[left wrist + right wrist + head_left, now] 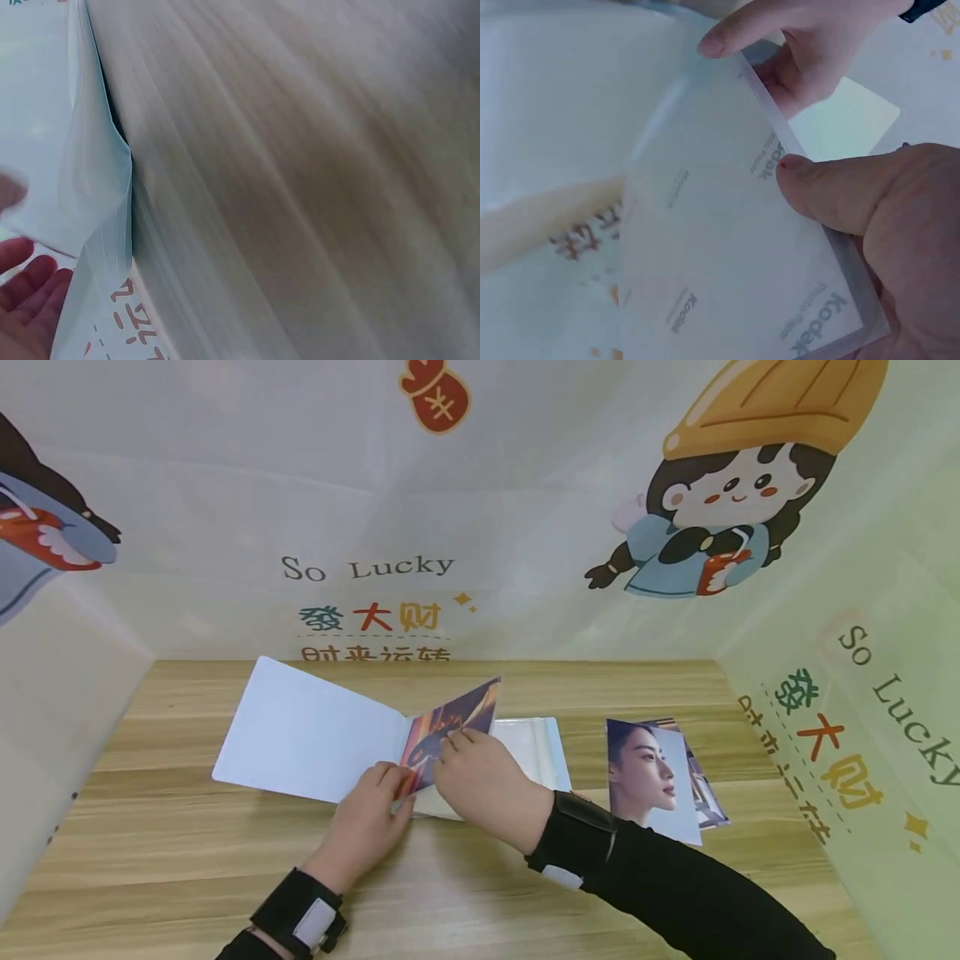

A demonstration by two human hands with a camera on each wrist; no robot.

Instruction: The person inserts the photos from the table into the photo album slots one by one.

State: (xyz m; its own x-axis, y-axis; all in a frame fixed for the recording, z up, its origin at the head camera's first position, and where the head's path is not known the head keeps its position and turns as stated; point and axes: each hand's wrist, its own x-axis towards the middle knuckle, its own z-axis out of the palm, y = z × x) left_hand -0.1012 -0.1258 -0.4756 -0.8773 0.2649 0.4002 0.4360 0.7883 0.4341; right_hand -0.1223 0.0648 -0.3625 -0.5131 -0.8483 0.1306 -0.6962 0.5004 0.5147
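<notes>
A photo album lies open, its white cover (311, 735) folded out to the left and clear sleeve pages (525, 756) to the right. One photo (450, 714) stands tilted up between them. In the right wrist view its white back (727, 247), printed "Kodak", shows inside a clear plastic sleeve (870, 319). My right hand (491, 785) pinches the sleeved photo by its edge, thumb over the printed back and fingers behind. Near the spine my left hand (371, 814) holds the sleeve's lower corner between thumb and fingers; the left wrist view catches only its fingertips (41, 274).
To the right, beside my right forearm, a portrait photo (645, 777) lies on top of another photo (708, 797). The wooden table (172, 852) meets printed cloth walls (525, 610) at the back and both sides.
</notes>
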